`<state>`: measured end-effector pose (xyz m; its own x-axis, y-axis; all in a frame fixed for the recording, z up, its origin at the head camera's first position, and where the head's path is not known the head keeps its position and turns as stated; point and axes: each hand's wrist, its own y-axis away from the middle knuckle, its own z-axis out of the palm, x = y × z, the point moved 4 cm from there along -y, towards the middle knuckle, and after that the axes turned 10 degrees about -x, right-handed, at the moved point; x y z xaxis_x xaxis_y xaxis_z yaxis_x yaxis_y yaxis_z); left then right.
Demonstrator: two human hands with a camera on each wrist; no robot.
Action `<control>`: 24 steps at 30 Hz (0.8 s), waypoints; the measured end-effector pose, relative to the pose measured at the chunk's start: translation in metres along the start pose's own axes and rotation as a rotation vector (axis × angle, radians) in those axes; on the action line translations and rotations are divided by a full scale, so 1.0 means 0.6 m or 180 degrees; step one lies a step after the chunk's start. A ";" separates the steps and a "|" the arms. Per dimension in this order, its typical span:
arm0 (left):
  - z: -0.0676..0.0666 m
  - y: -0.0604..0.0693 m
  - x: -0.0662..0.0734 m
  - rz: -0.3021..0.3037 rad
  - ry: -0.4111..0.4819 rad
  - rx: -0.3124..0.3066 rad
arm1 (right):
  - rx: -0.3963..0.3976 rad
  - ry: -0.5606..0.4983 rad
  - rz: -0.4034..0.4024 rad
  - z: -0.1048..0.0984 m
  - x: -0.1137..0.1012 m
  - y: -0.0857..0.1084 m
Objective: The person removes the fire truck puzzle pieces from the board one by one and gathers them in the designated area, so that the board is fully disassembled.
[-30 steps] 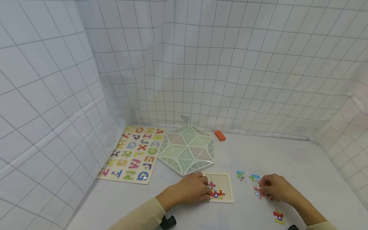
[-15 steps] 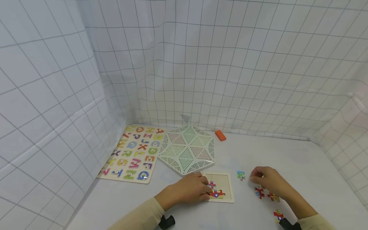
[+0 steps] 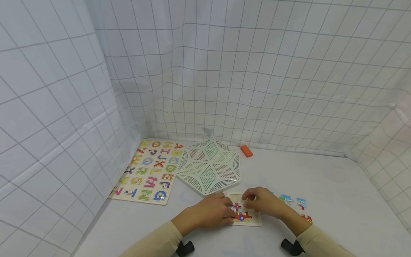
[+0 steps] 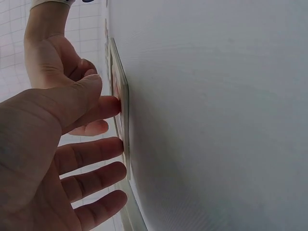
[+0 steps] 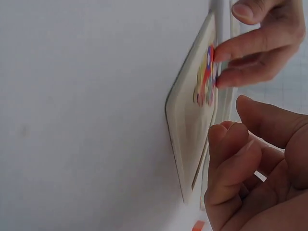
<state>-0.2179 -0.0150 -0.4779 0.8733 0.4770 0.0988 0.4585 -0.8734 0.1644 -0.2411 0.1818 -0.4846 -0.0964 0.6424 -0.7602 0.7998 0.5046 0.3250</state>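
Note:
A small framed jigsaw puzzle (image 3: 244, 225) lies on the table, a red vehicle picture (image 3: 241, 216) partly assembled at its lower left. My left hand (image 3: 212, 211) rests at its left side; in the left wrist view its fairly straight fingertips (image 4: 111, 146) touch the tray. Over the tray's right side is my right hand (image 3: 264, 202), its fingers loosely curled. The right wrist view shows the thumb apart from the bent fingers (image 5: 231, 166) and no piece between them. Right of that hand lie loose puzzle pieces (image 3: 301, 203), some partly hidden by the forearm.
An alphabet board (image 3: 144, 175) with knobbed letters stands at the left, beside a pale hexagonal game board (image 3: 210, 166) dotted with holes. An orange block (image 3: 246, 151) lies farther back. White gridded cloth (image 3: 205, 71) hangs behind and at both sides of the table.
My right hand has moved left from the loose pieces to the puzzle tray, uncovering a blue piece on the right. My left hand has stayed at the tray's left side.

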 end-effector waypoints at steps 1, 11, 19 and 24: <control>0.000 0.000 0.000 0.0010 -0.0007 0.0012 | -0.0029 0.0040 -0.0027 0.006 -0.003 -0.005; -0.003 0.004 0.001 0.0053 -0.0087 0.0014 | -0.0087 0.0237 -0.0030 0.041 -0.021 -0.025; -0.002 0.003 0.002 0.0035 -0.0195 0.0025 | 0.0037 0.0295 0.0151 0.044 -0.026 -0.028; 0.000 0.003 0.001 0.0013 -0.0263 0.0070 | 0.0069 0.0234 0.0179 0.042 -0.030 -0.028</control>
<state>-0.2165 -0.0161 -0.4774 0.8854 0.4645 0.0180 0.4576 -0.8777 0.1426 -0.2380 0.1472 -0.4904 -0.0935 0.7104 -0.6975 0.8178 0.4544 0.3532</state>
